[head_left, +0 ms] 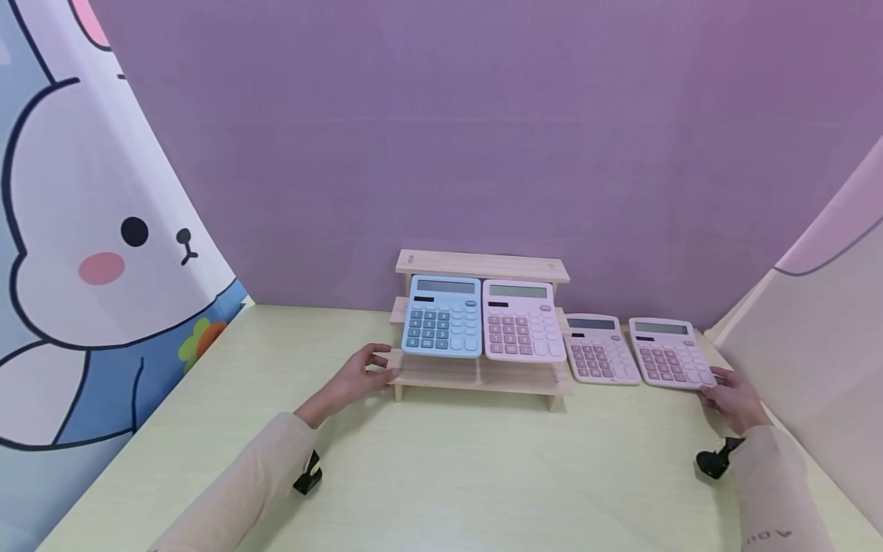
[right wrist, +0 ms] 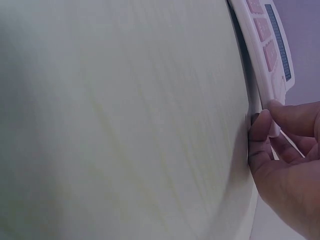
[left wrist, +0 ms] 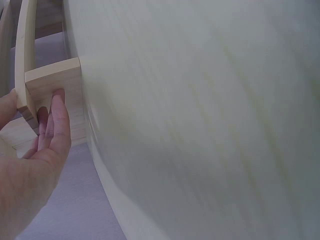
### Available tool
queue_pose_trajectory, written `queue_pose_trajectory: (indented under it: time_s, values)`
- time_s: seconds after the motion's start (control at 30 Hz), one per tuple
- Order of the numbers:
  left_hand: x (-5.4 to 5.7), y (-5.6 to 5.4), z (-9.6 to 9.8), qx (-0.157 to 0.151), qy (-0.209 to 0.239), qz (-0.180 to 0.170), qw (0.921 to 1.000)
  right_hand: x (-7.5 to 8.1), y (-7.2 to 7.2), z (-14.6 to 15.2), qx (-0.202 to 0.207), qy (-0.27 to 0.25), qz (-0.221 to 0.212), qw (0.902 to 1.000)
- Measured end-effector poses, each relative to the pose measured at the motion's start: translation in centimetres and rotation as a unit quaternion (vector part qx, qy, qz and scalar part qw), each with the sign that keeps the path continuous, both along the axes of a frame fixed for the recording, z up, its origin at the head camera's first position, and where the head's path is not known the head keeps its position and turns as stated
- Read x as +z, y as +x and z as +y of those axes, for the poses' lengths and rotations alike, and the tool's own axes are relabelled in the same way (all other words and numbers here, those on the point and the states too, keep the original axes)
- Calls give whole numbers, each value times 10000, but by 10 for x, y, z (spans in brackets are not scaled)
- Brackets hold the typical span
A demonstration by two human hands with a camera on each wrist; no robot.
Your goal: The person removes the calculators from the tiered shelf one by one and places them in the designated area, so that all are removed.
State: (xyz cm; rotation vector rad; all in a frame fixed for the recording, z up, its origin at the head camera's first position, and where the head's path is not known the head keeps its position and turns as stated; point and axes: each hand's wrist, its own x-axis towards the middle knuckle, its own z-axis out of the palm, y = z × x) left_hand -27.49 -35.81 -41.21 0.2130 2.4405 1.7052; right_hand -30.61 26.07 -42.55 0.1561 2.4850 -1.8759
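A stepped wooden rack (head_left: 476, 373) stands against the back wall. On it a blue calculator (head_left: 444, 316) and a pink calculator (head_left: 523, 318) lean side by side. My left hand (head_left: 357, 376) grips the left end of the rack's lowest board; in the left wrist view its thumb (left wrist: 7, 106) lies on one face and its fingers (left wrist: 61, 125) reach beneath, beside the leg. Right of the rack, two more pink calculators lie on the table. My right hand (head_left: 736, 400) pinches the lower right corner of the outer calculator (head_left: 669, 351); the inner calculator (head_left: 602, 349) lies untouched.
The pale table (head_left: 476, 468) meets a purple backdrop (head_left: 483, 153) behind the rack. A cartoon-printed panel (head_left: 103, 215) borders the left, and a pale panel (head_left: 828, 345) stands close beside the right hand. Black wrist devices sit at both sleeves.
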Motion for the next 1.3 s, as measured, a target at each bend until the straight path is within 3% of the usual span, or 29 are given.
queue_pose_trajectory:
  time_s: [0.27, 0.5, 0.87, 1.1, 1.3]
  values:
    - [0, 0, 1, -12, -31, 30, 10000, -1, -3, 2, -85, 580, -88, 9982]
    - [-2, -1, 0, 36, -47, -53, 10000, -1, -1, 1, -216, 1351, -139, 9905]
    - [-1, 0, 1, 7, -44, -46, 10000, -4, 0, 1, -533, 1285, -137, 9902]
    - [0, 1, 1, 33, -86, -74, 9999, 2, 2, -3, -738, 1134, -313, 9903]
    - [0, 0, 1, 110, -114, -119, 9998, 8, 6, -6, -897, 971, -124, 9911]
